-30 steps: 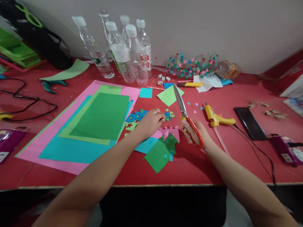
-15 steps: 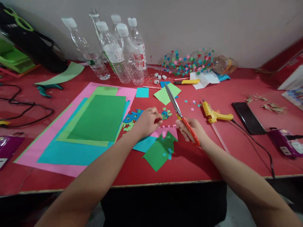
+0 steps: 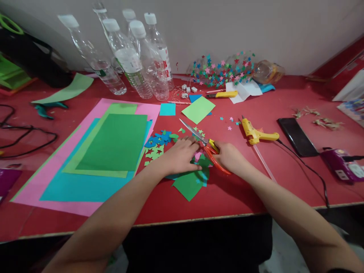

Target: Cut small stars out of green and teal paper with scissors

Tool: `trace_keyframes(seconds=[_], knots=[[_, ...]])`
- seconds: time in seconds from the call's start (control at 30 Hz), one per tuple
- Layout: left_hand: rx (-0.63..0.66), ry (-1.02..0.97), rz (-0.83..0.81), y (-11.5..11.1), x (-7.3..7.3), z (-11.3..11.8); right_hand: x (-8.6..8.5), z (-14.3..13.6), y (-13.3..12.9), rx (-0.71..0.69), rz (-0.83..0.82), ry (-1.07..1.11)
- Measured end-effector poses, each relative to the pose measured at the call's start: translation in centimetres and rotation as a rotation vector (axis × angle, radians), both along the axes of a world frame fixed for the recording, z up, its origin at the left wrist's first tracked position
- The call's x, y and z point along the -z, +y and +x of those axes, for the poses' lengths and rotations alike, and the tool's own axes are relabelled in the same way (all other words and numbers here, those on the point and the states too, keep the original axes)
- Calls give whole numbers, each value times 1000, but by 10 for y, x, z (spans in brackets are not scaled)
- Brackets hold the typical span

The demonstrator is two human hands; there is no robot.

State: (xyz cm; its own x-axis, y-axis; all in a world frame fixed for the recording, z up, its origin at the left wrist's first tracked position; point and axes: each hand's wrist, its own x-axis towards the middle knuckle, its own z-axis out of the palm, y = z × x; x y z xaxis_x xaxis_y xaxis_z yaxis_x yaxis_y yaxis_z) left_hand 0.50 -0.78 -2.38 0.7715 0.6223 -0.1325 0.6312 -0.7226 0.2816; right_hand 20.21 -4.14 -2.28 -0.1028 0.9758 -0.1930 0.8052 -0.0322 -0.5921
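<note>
My right hand [image 3: 229, 156] is closed around the red and yellow handles of the scissors [image 3: 207, 142], whose blades point up and left over the paper scraps. My left hand [image 3: 183, 154] lies palm down over the pink and blue paper, fingers apart and their tips partly hidden near the blades. Just below it is a dark green paper piece [image 3: 189, 185] with a cut edge. Blue scraps [image 3: 159, 138] and light green scraps with star-shaped holes [image 3: 154, 152] lie left of my left hand. Small green stars [image 3: 199, 131] are beyond the blades.
Large coloured sheets [image 3: 113, 142] are stacked at left, with plastic bottles [image 3: 136, 72] behind. A star-covered bottle [image 3: 222, 72] lies near the wall. To the right are a yellow glue gun [image 3: 256, 133], a phone [image 3: 297, 136] and a purple power strip [image 3: 342, 165].
The scissors have swung left and lower, over the scraps. My left hand has spread and shifted slightly right over the pink paper. The whole view has shifted a little.
</note>
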Motion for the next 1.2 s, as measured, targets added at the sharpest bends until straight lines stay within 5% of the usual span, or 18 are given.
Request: trace_keyframes(seconds=[0.27, 0.37, 0.5, 0.57, 0.63, 0.7, 0.87, 1.07, 1.2], knots=[[-41, -257, -137, 4, -1, -3, -2, -4, -6, 45, -13, 390], [-121, -575, -418, 7, -8, -7, -8, -6, -6, 117, -30, 678], [-474, -1089, -960, 13, -12, -11, -14, -8, -7, 208, -4, 979], [-632, -1214, -1081, 16, -12, -12, -15, -8, -6, 248, 68, 1062], [-648, -1235, -1151, 16, -12, -13, -15, -8, -5, 310, 169, 1100], [-575, -1176, -1159, 15, -11, -14, -14, -6, -4, 366, 235, 1092], [-522, -1010, -881, 11, -11, -12, -8, 0, 0, 348, 198, 1047], [-620, -1261, -1050, 17, -16, -15, -10, -3, -2, 360, 201, 1113], [-450, -1065, -937, 9, -10, -13, -16, -9, -4, 431, 278, 1166]])
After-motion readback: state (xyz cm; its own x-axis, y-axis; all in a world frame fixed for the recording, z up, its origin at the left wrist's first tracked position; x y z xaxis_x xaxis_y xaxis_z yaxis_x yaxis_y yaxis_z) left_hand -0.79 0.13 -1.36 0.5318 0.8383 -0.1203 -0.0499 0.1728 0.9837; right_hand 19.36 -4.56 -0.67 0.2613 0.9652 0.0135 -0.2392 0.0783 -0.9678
